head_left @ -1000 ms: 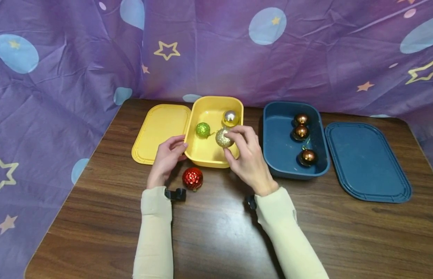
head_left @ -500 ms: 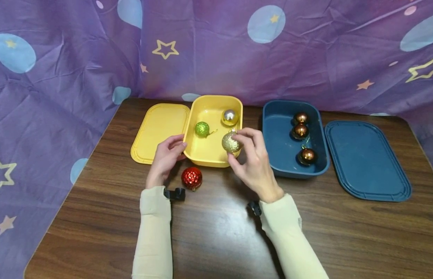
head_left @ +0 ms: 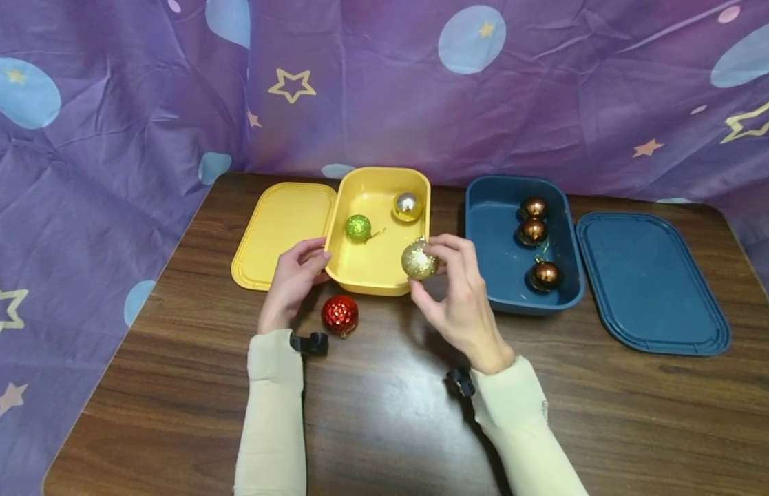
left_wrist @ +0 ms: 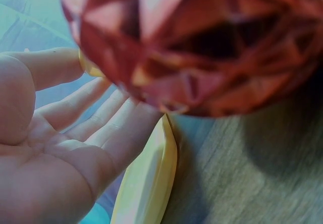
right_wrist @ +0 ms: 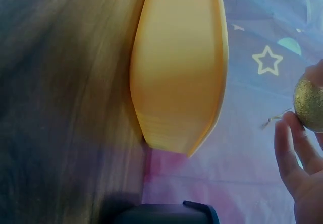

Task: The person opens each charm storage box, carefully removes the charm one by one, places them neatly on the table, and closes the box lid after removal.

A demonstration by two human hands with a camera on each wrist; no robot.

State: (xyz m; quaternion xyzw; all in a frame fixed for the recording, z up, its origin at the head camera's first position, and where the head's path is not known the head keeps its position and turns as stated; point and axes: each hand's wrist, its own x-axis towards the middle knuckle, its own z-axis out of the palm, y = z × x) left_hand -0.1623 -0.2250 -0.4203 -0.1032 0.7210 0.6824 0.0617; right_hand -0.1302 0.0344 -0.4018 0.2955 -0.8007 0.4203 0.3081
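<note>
My right hand (head_left: 458,296) pinches a gold glitter Christmas bauble (head_left: 419,260) between thumb and fingers, above the front right corner of the yellow box (head_left: 365,284). In the right wrist view this bauble (right_wrist: 309,103) has a thin string loop. A green glitter bauble (head_left: 358,228) and a shiny gold one (head_left: 407,206) lie inside that box. Fairly straight fingers of my left hand (head_left: 294,279) touch its front left side, the thumb at the rim. Just right of that wrist sits a red faceted bauble (head_left: 340,315), which covers the left fingertips in the left wrist view.
A blue box (head_left: 492,238) to the right holds three shiny brown baubles (head_left: 546,275). Its blue lid (head_left: 653,282) lies beside it, and a yellow lid (head_left: 281,234) lies left of the yellow box. Behind the wooden table (head_left: 384,413) hangs a purple patterned cloth (head_left: 372,124).
My right hand has drawn the gold glitter bauble rightward and toward me, from over the yellow box's inside to its front right corner. My left hand stays at the box's side.
</note>
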